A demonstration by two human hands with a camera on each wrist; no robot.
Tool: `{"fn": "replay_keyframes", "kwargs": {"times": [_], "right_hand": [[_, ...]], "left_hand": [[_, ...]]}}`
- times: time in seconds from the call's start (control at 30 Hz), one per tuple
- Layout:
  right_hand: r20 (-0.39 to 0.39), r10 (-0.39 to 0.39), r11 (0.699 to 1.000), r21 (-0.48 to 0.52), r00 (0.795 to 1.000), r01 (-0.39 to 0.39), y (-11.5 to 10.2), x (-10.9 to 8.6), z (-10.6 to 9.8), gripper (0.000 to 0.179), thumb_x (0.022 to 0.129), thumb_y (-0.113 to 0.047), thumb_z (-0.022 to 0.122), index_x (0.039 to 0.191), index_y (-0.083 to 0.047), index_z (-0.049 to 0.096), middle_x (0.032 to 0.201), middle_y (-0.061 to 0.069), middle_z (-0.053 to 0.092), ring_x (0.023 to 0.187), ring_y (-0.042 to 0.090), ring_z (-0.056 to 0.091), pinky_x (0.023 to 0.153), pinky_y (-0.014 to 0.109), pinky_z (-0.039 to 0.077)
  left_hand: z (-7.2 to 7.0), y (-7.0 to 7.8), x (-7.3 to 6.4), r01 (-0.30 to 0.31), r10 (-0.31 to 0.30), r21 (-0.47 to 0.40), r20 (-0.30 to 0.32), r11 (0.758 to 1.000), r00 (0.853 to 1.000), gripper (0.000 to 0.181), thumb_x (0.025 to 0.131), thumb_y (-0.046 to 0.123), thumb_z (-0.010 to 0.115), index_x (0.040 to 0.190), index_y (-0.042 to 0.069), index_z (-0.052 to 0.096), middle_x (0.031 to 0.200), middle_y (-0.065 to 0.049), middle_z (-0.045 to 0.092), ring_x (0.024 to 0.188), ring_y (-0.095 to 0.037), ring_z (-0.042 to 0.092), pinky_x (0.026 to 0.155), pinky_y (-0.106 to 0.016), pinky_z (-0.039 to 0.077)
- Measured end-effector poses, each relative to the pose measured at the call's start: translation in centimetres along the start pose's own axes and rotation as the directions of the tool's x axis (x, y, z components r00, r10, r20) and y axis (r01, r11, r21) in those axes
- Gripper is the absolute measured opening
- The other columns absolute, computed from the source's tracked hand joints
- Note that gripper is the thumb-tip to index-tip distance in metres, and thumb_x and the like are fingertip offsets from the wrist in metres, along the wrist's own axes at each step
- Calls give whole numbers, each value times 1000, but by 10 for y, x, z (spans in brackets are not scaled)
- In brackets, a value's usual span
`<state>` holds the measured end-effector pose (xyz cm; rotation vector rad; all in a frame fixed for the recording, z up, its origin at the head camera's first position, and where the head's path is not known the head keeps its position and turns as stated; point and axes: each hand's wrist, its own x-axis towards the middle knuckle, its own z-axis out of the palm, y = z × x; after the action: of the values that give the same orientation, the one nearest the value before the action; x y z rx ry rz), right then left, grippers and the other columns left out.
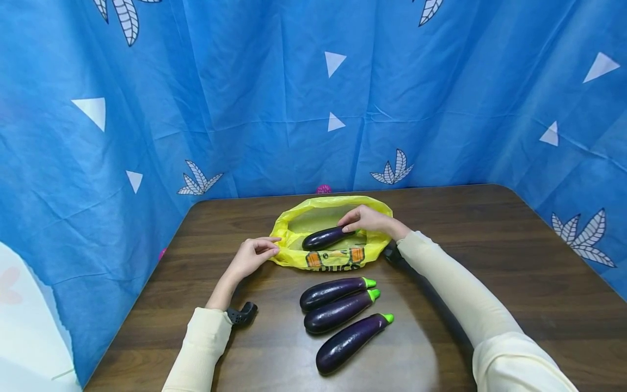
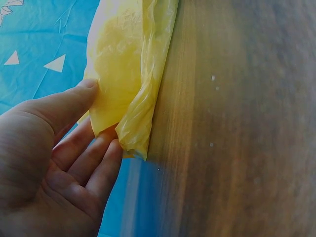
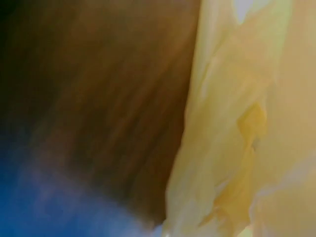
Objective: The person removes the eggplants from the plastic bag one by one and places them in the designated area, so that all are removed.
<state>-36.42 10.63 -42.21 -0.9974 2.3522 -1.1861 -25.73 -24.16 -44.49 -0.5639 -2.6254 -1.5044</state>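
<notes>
A yellow plastic bag (image 1: 290,258) with orange and black print lies with its mouth spread wide toward the back of the table. Its left edge is pinched by my left hand (image 1: 251,257); in the left wrist view the thumb of that hand (image 2: 49,148) lies against the yellow film (image 2: 116,74), with fingers behind it. My right hand (image 1: 368,219) reaches over the right rim and grips a dark purple eggplant (image 1: 320,239) near its stem end, within the bag's mouth. Only yellow film (image 3: 222,123) and blurred wood show in the right wrist view; that hand is hidden there.
Three more eggplants with green stems lie in front of the bag: a back one (image 1: 333,292), a middle one (image 1: 338,313) and a front one (image 1: 350,344). The brown wooden table (image 1: 490,245) is backed by a blue patterned curtain (image 1: 254,109).
</notes>
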Motion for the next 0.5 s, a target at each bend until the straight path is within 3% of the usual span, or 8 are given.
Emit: {"fn": "replay_keyframes", "kwargs": {"times": [0.3,0.5], "right_hand": [[89,-21,1000,-9,996,22,4,1,-3,32,88,-12,67,117,2,63,111,10,65,101,20,59,85,32,48],[85,-19,1000,-5,996,19,4,1,-3,32,88,-11,66,117,3,63,111,11,64,101,22,58,85,33,48]], "left_hand": [[0,2,1,5,-5,12,6,1000,1000,11,88,12,66,89,3,72,116,-11,63,107,-23,58,82,-27,50],[1,4,1,-4,4,16,-2,1000,1000,12,88,13,67,89,2,72,116,-13,63,108,-25,58,81,-28,50]]}}
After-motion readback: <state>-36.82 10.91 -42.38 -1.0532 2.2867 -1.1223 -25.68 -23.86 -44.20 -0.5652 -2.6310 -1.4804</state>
